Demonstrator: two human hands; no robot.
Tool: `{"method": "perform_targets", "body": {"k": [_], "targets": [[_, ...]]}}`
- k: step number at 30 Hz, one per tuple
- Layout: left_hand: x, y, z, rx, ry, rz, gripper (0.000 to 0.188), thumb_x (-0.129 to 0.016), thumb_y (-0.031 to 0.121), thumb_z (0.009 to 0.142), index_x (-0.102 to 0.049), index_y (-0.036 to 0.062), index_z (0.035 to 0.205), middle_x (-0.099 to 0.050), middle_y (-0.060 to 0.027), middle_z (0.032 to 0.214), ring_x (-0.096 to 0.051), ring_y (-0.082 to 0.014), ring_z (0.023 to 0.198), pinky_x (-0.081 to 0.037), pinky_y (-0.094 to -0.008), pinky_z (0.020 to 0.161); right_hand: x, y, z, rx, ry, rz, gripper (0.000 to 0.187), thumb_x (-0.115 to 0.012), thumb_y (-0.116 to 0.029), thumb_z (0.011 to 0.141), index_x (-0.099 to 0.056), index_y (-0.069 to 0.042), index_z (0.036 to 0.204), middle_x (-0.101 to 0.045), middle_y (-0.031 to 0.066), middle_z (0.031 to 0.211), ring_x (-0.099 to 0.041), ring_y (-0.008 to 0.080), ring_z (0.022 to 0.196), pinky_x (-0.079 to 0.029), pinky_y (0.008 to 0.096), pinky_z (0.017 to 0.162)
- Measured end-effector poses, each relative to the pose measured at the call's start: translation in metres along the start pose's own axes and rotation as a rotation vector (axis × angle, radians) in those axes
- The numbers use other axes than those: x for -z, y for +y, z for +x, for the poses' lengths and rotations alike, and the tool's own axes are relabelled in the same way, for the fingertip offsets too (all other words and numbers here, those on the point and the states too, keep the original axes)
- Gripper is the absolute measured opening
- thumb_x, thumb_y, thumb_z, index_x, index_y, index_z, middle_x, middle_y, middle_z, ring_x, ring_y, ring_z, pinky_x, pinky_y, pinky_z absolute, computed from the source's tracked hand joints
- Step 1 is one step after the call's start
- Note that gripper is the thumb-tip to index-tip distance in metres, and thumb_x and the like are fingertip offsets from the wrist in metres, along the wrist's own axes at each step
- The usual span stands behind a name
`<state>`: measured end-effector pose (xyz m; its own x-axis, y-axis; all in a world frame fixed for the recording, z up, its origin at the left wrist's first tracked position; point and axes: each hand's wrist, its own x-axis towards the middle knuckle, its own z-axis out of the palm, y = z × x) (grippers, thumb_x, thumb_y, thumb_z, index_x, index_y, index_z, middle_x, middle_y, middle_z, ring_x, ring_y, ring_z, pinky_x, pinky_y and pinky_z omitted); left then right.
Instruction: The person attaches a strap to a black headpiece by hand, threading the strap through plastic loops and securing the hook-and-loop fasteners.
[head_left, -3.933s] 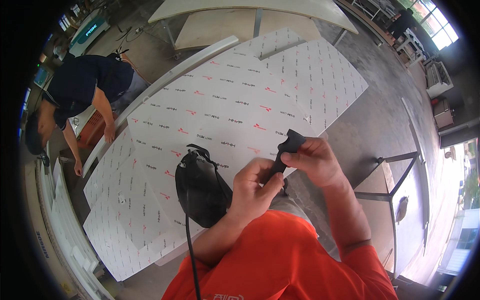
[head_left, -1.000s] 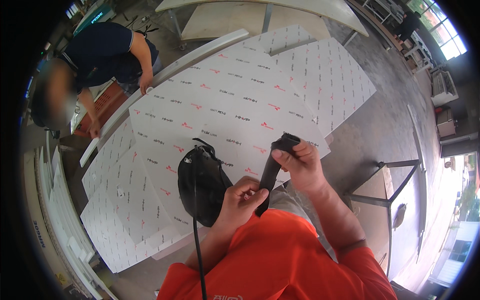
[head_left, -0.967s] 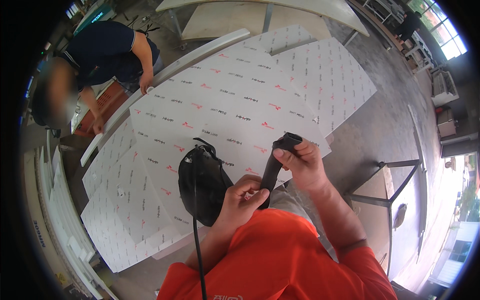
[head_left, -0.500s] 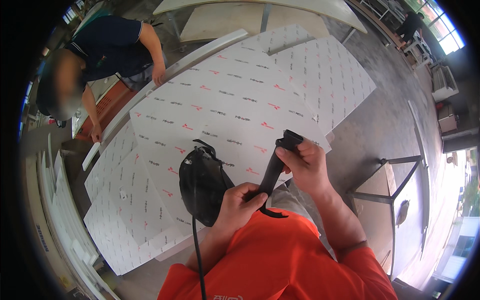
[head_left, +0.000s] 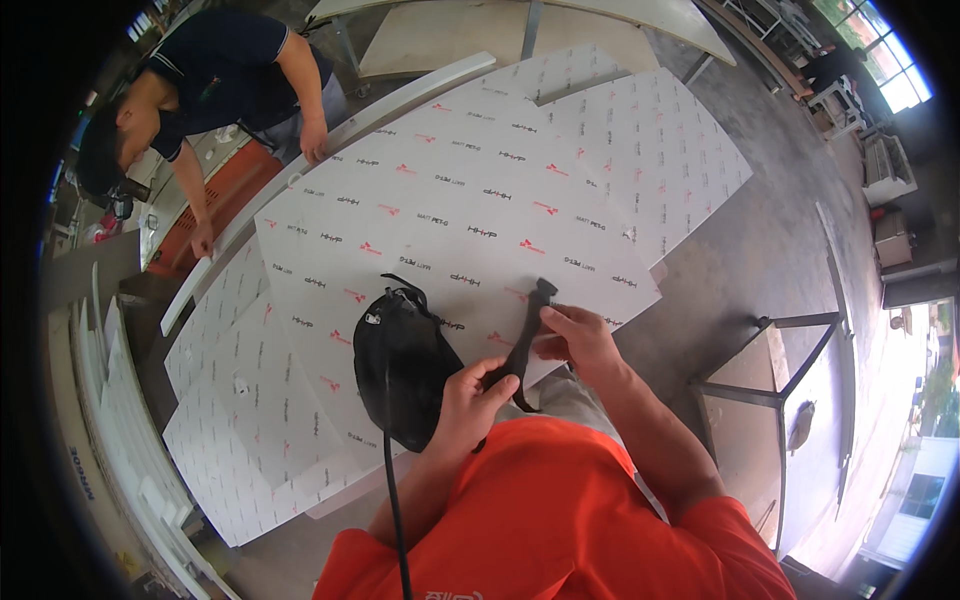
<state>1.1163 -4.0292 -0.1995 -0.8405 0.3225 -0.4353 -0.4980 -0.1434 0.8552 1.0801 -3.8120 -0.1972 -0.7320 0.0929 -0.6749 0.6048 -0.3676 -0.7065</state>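
A black strap (head_left: pixel 522 345) stretches between my hands in front of my orange shirt. Its lower part is gripped by my left hand (head_left: pixel 474 397), thumb on top, with a loose tail hanging below. Higher up, my right hand (head_left: pixel 580 343) closes thumb and fingers on the strap's edge; the upper end sticks out past the thumb. Just left of my left hand a black bag (head_left: pixel 402 375) lies on a white printed panel (head_left: pixel 430 215). Where the strap joins the bag, if it does, is hidden by my left hand.
More printed panels (head_left: pixel 665 160) lie under and beside this one. At the far left a co-worker (head_left: pixel 225 75) bends over, both hands on a long white strip (head_left: pixel 240 225). A metal-framed table (head_left: pixel 765 400) stands at right, stacked white boards (head_left: pixel 125 420) at left. A black cable (head_left: pixel 396 510) hangs before me.
The strap has turned edge-on and its upper end has dropped slightly. My right hand has shifted left and down along it. The co-worker's hand has moved slightly along the strip.
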Motion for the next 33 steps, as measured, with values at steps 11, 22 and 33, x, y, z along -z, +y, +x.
{"method": "perform_targets", "body": {"k": [11, 22, 33], "targets": [[-0.004, -0.003, -0.013, -0.060, -0.029, -0.112, 0.041, -0.069, -0.007, 0.095, -0.055, -0.0057, 0.133, -0.070, -0.0090, 0.106, -0.066, -0.0098, 0.093, -0.055, -0.0243, 0.082, 0.017, 0.038, -0.059, 0.055, -0.447, -0.387, 0.020, -0.071, -0.010, 0.096, -0.069, 0.006, 0.109, -0.074, 0.0095, 0.098, -0.070, 0.0153, 0.092, -0.056, 0.0290, 0.083], [0.009, -0.003, -0.022, -0.212, -0.054, -0.049, 0.030, -0.068, -0.012, 0.093, -0.057, -0.0023, 0.119, -0.069, -0.0063, 0.101, -0.063, -0.0058, 0.087, -0.050, -0.0204, 0.076, 0.003, -0.020, -0.068, -0.004, -0.471, 0.139, 0.022, -0.058, -0.007, 0.094, -0.066, 0.005, 0.110, -0.073, 0.0099, 0.094, -0.068, 0.0179, 0.080, -0.055, 0.0311, 0.072], [0.009, 0.002, -0.025, -0.198, -0.153, -0.134, 0.029, -0.070, -0.011, 0.093, -0.060, -0.0013, 0.119, -0.066, -0.0028, 0.099, -0.059, -0.0039, 0.085, -0.048, -0.0196, 0.075, -0.005, -0.015, -0.051, 0.193, -0.429, -0.010, 0.017, -0.064, -0.008, 0.093, -0.068, 0.002, 0.106, -0.068, 0.0044, 0.087, -0.061, 0.0116, 0.073, -0.050, 0.0273, 0.068]]}}
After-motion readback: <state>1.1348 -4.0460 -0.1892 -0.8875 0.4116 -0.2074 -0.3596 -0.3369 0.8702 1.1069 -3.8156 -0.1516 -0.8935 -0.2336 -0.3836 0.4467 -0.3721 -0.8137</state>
